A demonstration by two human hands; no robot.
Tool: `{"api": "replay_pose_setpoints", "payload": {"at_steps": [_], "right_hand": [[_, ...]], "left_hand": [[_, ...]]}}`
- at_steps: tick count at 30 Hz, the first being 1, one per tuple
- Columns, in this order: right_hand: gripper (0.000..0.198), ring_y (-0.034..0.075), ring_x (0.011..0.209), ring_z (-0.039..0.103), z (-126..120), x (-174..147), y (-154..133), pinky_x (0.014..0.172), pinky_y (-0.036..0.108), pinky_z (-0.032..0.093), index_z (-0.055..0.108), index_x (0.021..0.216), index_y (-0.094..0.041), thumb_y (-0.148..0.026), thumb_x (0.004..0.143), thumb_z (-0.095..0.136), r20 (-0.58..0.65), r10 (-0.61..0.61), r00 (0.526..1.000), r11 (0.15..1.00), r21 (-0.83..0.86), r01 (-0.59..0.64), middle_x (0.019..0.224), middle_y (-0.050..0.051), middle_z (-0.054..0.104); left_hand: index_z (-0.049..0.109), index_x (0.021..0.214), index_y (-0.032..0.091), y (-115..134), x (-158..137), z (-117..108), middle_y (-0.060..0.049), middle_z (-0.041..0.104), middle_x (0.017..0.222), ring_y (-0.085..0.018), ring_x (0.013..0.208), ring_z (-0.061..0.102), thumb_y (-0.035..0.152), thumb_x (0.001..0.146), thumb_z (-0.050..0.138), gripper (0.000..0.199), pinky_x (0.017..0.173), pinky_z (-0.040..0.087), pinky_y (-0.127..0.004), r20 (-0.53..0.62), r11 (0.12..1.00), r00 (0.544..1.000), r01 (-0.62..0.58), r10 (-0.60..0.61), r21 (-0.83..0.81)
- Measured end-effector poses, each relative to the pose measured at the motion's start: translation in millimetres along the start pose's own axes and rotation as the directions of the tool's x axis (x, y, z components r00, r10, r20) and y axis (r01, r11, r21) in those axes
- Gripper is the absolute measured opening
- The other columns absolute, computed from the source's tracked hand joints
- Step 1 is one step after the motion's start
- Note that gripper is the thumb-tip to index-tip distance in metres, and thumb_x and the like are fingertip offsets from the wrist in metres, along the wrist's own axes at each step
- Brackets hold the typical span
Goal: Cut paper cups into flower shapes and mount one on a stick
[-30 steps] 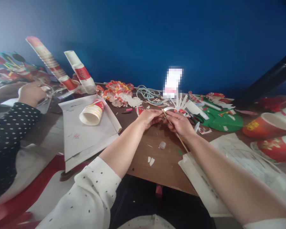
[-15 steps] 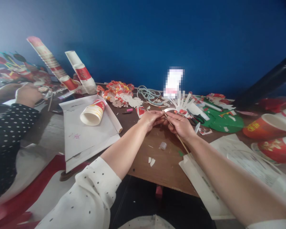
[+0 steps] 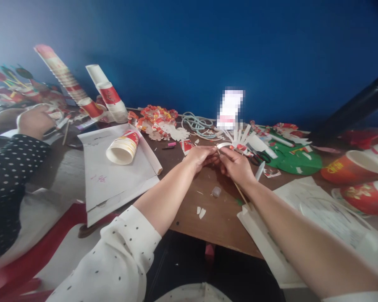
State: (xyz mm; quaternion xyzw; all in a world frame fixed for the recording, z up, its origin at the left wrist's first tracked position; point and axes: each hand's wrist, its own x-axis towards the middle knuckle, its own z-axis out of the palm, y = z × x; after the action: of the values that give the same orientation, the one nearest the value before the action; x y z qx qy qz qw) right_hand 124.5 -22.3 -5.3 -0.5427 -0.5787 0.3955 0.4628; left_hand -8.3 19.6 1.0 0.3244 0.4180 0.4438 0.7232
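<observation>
Left hand (image 3: pixel 199 156) and right hand (image 3: pixel 237 166), fingertips pressed together on a thin wooden stick (image 3: pixel 241 193) and a white fringed paper-cup strip (image 3: pixel 236 140), above the brown table (image 3: pixel 214 218), beside scissors (image 3: pixel 258 157) and green plate (image 3: pixel 297 161)

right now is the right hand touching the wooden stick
Touching. The head view shows the right hand closed around the wooden stick, which runs out from under the palm toward the wrist.
</observation>
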Motion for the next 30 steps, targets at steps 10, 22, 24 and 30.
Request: {"api": "replay_pose_setpoints", "payload": {"at_steps": [10, 22, 24, 30], "right_hand": [[0.038, 0.008, 0.038, 0.044, 0.2, -3.8, 1.5, 0.037, 0.02, 0.032, 0.066, 0.114, -0.021, -0.034, 0.08, 0.057, 0.034, 0.025, 0.999, 0.997, 0.079, -0.028, 0.058, -0.002, 0.06], [0.04, 0.008, 0.038, 0.043, 0.0, -5.4, -3.0, 0.038, 0.02, 0.031, 0.066, 0.114, -0.017, -0.033, 0.078, 0.057, 0.024, 0.059, 0.998, 0.997, 0.056, -0.06, 0.053, -0.002, 0.057], [0.04, 0.008, 0.038, 0.042, -1.5, -4.2, -2.3, 0.038, 0.02, 0.031, 0.066, 0.114, -0.016, -0.032, 0.078, 0.058, 0.018, 0.061, 0.998, 0.996, 0.06, -0.062, 0.052, -0.003, 0.056], [0.036, 0.008, 0.037, 0.041, -4.8, -1.1, 2.0, 0.038, 0.02, 0.031, 0.068, 0.108, -0.016, -0.032, 0.078, 0.057, 0.022, 0.063, 0.998, 0.993, 0.1, -0.065, 0.049, -0.004, 0.055]], "left_hand": [[0.066, 0.067, 0.009, 1.7, 0.6, 0.1, -0.003, 0.06, 0.06, -0.006, 0.05, 0.053, 0.012, 0.068, 0.072, 0.006, 0.049, 0.042, -0.017, -0.06, 0.997, 0.998, 0.006, -0.001, 0.078], [0.067, 0.069, 0.009, 1.0, 3.9, -1.4, -0.005, 0.064, 0.062, -0.008, 0.054, 0.057, 0.014, 0.068, 0.072, 0.007, 0.051, 0.045, -0.018, -0.079, 0.997, 0.995, 0.056, -0.053, 0.043], [0.067, 0.071, 0.009, 1.2, 3.7, -2.9, -0.006, 0.065, 0.065, -0.008, 0.057, 0.059, 0.011, 0.071, 0.071, 0.004, 0.054, 0.047, -0.018, -0.046, 0.998, 0.998, 0.054, -0.053, 0.014], [0.068, 0.075, 0.007, 4.3, 0.4, -4.8, -0.007, 0.067, 0.07, -0.008, 0.064, 0.062, 0.004, 0.073, 0.067, 0.004, 0.063, 0.051, -0.017, 0.066, 0.999, 0.997, 0.039, -0.037, -0.023]]}}
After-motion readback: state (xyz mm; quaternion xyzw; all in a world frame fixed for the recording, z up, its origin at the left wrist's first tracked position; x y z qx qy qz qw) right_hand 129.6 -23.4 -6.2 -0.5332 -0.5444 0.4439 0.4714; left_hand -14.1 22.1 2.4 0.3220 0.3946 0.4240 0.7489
